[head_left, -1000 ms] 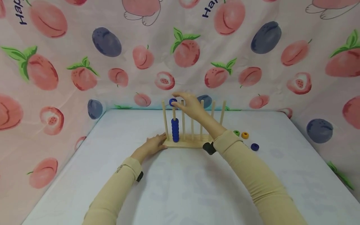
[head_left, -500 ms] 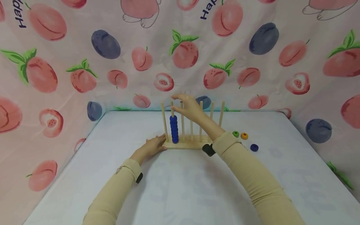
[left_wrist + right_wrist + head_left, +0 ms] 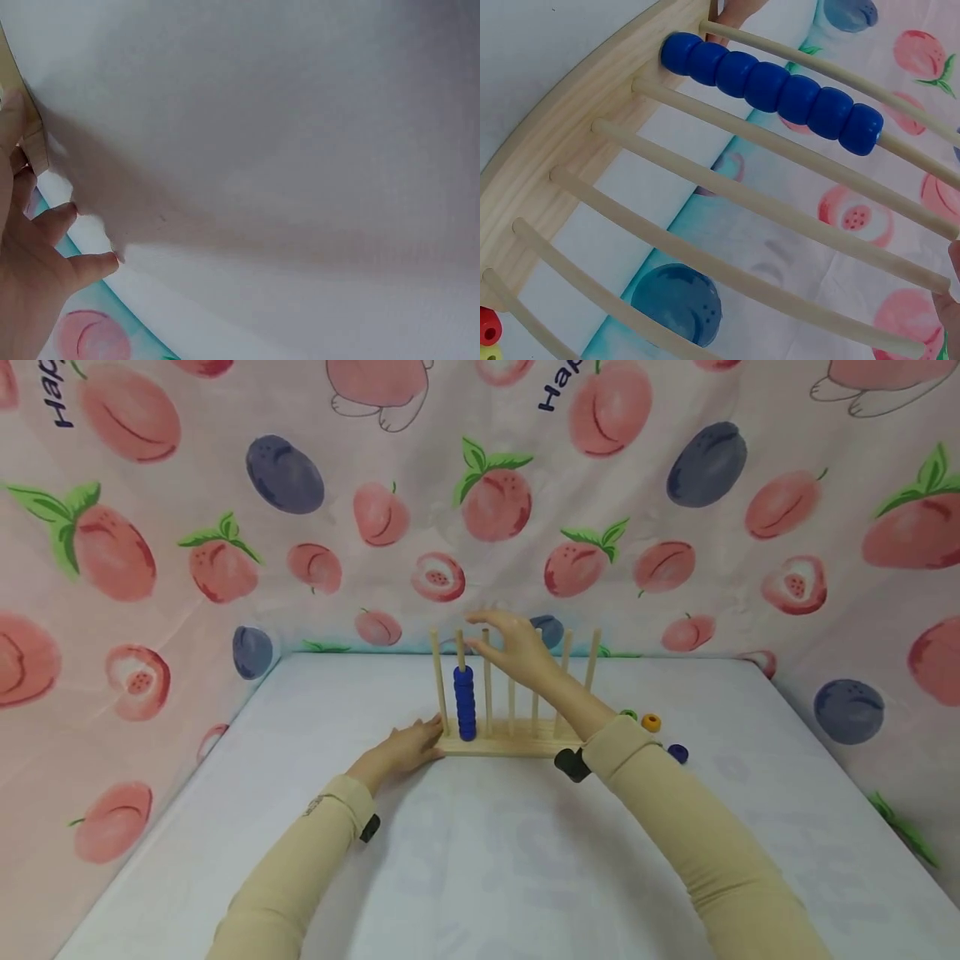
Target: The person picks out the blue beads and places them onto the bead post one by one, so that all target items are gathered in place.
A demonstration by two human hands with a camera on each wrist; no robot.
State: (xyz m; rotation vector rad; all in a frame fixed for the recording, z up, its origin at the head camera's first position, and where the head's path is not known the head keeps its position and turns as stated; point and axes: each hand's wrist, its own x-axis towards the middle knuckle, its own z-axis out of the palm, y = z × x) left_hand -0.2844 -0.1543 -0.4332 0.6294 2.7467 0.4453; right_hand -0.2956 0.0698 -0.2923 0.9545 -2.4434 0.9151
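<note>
A wooden peg rack stands upright on the table, with a row of bare pegs and one loaded peg. Blue beads are stacked on the second peg from the left; the right wrist view shows this blue stack up close. My left hand holds the rack's left end between thumb and index finger, its other fingers spread on the table in the left wrist view. Beside the peg tops is my right hand, thumb and fingers apart, nothing between them.
Right of the rack lie loose beads: a green one partly hidden by the sleeve, an orange one and a dark blue one. A fruit-print cloth hangs behind the white table.
A blue bead at the second peg's top has dropped onto the stack, released by my right hand. That hand has then shifted slightly right. My left hand stays at the rack's end.
</note>
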